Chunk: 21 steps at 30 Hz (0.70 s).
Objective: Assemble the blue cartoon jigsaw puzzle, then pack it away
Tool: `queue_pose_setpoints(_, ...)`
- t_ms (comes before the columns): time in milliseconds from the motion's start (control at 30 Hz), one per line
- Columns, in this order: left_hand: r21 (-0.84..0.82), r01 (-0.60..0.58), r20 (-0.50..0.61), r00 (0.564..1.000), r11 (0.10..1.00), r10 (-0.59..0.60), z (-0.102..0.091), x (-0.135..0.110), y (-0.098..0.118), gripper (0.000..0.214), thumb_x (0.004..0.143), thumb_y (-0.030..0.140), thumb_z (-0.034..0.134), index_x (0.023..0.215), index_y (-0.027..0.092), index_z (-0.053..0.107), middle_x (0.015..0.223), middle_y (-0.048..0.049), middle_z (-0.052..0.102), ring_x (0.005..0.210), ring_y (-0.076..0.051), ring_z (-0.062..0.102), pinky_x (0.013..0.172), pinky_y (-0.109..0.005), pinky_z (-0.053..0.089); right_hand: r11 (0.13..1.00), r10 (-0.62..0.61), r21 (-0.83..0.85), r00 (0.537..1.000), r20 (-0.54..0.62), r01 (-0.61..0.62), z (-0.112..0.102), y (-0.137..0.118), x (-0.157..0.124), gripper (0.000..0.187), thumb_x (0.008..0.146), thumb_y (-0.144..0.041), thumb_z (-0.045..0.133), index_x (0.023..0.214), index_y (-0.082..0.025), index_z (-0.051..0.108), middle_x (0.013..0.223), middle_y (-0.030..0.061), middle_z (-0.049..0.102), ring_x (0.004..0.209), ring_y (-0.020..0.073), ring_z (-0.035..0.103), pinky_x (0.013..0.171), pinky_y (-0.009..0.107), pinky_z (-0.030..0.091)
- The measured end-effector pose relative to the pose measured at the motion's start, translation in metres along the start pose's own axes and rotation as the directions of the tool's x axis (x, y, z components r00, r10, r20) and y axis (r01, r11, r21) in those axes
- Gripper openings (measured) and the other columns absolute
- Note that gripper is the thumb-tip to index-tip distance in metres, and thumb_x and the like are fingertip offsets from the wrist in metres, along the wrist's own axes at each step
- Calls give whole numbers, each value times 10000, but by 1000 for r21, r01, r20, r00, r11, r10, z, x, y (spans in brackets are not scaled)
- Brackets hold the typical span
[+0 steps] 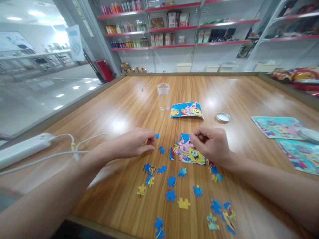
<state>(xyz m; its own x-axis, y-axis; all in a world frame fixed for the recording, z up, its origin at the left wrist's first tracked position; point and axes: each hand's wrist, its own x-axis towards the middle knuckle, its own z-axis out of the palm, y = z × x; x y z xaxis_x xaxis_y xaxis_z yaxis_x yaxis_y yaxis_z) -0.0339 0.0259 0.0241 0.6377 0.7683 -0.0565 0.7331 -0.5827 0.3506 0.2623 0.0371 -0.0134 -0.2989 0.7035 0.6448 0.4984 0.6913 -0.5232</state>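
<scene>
A partly joined jigsaw puzzle (190, 154) with pink and yellow cartoon figures lies in front of me. My right hand (211, 142) is closed at its upper right side, thumb and fingertips bent together over the edge; whatever they pinch is hidden. To the left, my left hand (141, 141) hovers low with loosely curled fingers, thumb apart from the index, holding nothing I can see. A small blue puzzle piece (157, 135) is right beside its fingertips. Another blue piece (161, 150) lies between that hand and the joined part. Several loose pieces, among them a yellow one (183, 203), are scattered nearer me.
Behind the puzzle are a picture sheet (186, 110), a clear plastic jar (163, 97) and a round lid (223, 117). More picture sheets (279, 127) lie at the right. A white power strip (27, 149) with cables is at the left. Stocked shelves (171, 28) stand beyond the table.
</scene>
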Motion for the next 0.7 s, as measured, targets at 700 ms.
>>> queue_pose_setpoints(700, 21, 103, -321, 943, 994, -91, 19, 15, -17, 204, 987, 291, 517, 884, 157, 631, 866, -41, 605, 765, -161, 565, 706, -303, 433, 1000, -8, -18, 1000, 22, 9, 3, 0, 0, 268, 857, -260, 636, 620, -169, 552, 496, -69, 407, 439, 46, 360, 454, 212, 289)
